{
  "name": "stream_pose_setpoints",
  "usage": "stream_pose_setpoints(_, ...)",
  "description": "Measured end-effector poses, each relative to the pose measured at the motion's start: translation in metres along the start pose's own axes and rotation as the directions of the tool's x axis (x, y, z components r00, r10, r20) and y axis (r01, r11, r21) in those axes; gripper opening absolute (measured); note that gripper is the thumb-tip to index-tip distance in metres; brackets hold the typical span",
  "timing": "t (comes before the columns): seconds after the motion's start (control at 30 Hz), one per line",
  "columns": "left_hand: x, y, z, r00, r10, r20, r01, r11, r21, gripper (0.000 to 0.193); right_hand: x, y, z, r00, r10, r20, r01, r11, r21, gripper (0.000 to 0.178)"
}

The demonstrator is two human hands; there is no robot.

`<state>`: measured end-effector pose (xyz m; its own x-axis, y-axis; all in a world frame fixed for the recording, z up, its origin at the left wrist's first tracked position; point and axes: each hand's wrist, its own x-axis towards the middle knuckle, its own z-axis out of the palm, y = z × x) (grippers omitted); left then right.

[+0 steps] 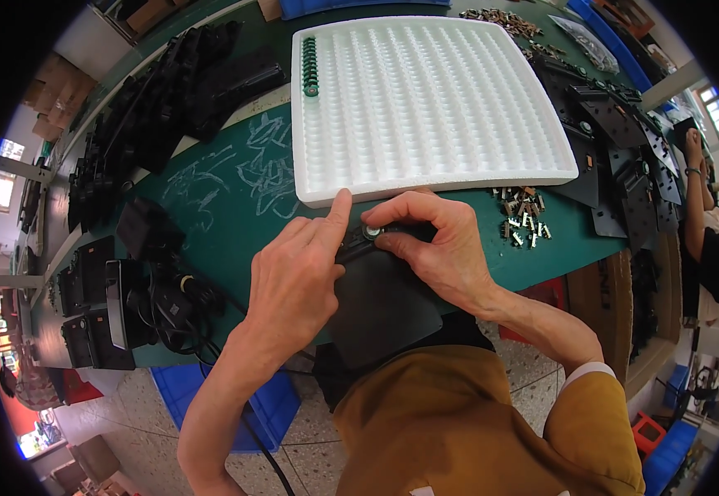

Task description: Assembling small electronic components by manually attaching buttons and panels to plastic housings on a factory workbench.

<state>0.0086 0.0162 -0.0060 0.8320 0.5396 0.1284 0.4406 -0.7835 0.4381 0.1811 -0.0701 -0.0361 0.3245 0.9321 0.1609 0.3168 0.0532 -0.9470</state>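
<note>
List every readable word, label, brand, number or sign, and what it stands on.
White hand-drawn scrawl on the green tabletop: too unclear to read.
Dark printed letters on the brown cardboard box at right: partly legible, not quoted.
Any print on the black rectangular adapter: too small to read.

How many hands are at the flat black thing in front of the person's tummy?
2: the left hand at the left edge of the flat black thing, and the right hand at its top end, by a small round silvery part. Its underside is hidden.
</note>
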Motion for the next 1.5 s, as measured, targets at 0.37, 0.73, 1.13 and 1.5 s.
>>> stream_pose_setpoints(0.37, -0.001, 0.0, 0.001, 1.0, -0.011, -0.01, 0.011, 1.0, -0.026, 0.089, 0.001, -0.001, -0.002, 1.0, -0.015, -0.011, 0.015, 0.999, -0.032, 0.024)
stream_pose_setpoints(0.73, -0.001, 0.001, 0.0, 1.0, -0.006, -0.019, 0.006, 1.0, -0.028, 0.089, -0.011, -0.004, -0.016, 0.999, -0.035, -0.003, 0.035, 0.999, -0.031, 0.028)
stream_pose_setpoints(1.13, -0.002, 0.002, -0.002, 0.999, 0.036, -0.029, -0.036, 0.999, -0.013, 0.084, -0.049, -0.019, -0.119, 0.981, -0.138, -0.139, 0.04, 0.837, -0.545, 0.026)
stream_pose_setpoints(1.5, 0.0, 0.005, 0.0, 1.0, 0.017, -0.012, -0.017, 1.0, -0.015, 0.087, -0.052, 0.005, -0.117, 0.986, -0.16, 0.039, 0.14, 0.691, -0.709, 0.033)
